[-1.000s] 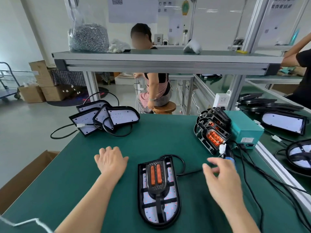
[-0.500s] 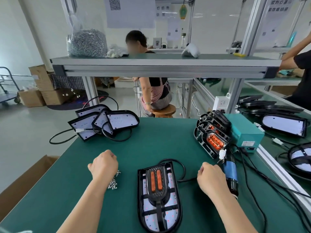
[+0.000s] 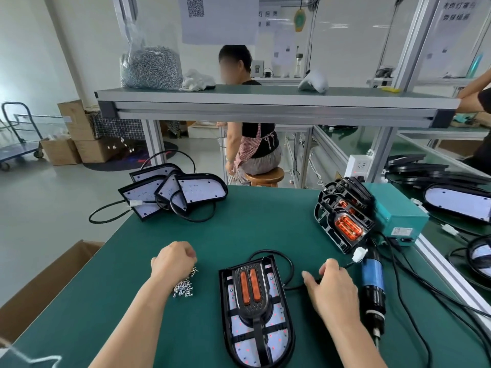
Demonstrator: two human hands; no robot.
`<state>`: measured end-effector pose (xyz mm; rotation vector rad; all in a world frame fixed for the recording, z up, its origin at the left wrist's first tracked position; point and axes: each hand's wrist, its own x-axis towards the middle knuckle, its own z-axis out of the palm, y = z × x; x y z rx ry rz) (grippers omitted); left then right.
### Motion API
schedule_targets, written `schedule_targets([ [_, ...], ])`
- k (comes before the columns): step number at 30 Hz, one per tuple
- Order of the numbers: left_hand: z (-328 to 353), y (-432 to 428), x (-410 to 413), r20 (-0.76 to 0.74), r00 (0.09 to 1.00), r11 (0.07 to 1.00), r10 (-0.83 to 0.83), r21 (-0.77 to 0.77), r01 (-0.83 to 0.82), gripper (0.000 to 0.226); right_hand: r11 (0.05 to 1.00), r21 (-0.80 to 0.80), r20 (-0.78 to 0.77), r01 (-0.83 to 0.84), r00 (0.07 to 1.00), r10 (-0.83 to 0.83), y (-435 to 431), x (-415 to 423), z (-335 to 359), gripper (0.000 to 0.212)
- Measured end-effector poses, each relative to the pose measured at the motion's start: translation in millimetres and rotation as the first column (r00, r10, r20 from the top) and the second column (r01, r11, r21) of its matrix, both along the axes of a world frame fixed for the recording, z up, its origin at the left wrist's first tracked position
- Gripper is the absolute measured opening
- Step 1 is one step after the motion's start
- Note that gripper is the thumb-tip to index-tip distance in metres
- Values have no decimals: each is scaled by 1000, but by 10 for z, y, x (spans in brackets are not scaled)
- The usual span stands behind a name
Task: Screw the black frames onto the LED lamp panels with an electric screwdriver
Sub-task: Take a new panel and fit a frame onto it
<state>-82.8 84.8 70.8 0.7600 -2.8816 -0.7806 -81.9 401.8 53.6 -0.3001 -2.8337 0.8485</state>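
Two hands: left hand (image 3: 172,262) fisted over loose screws (image 3: 184,286), right hand (image 3: 330,289) fingers spread; wall signs unreadable.

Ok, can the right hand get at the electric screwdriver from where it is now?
Probably yes. The electric screwdriver lies flat on the green mat just beside the right hand, on its outer side, with nothing between them. Only its own cables trail off to the right.

The left hand (image 3: 172,262) is curled over part of the screw pile (image 3: 184,284), so can't tell if it's pinching any. At 5 o'clock the electric screwdriver (image 3: 373,285) tip is blurry. At 3 o'clock, lamp panels (image 3: 478,254) get cut off.
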Motion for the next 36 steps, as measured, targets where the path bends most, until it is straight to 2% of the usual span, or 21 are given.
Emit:
schedule_targets([
  [3,-4,8,27,76,991,988,-108,-105,116,15,997,72,98,-14,995,7,54,-112,48,22],
  [7,6,61,-3,165,971,940,-171,-268,211,18,1000,-15,78,27,997,-26,14,-101,40,17],
  [10,5,78,-17,193,962,913,-191,-326,247,10,991,-117,-18,61,998,-64,15,-23,-34,17],
  [12,-13,97,-10,210,958,889,-196,-375,263,14,985,-166,-101,54,992,-71,2,31,-64,18],
  [15,-22,123,39,111,973,896,-204,-378,232,13,977,-209,-234,36,968,-85,-52,75,-30,19],
  [17,-15,152,72,-40,978,937,-204,-299,183,13,983,-186,-302,-9,952,-48,-91,55,36,18],
  [20,9,243,120,-219,960,984,-177,-62,167,14,990,-55,-307,-130,946,107,-132,-90,183,13],
  [22,43,321,165,-293,950,986,-108,89,140,13,973,-9,-242,-229,945,220,-127,-216,293,26],
  [24,67,380,202,-350,935,973,-51,193,125,16,962,-21,-224,-271,939,260,-58,-274,367,33],
  [27,96,429,243,-402,915,944,23,310,113,18,991,-48,-242,-128,964,113,220,-232,365,31],
  [31,96,506,263,-419,903,909,92,406,96,16,992,49,-66,118,991,-115,677,-62,267,39],
  [36,102,692,224,-409,902,844,139,525,108,16,986,98,156,136,976,-150,895,106,183,51],
])
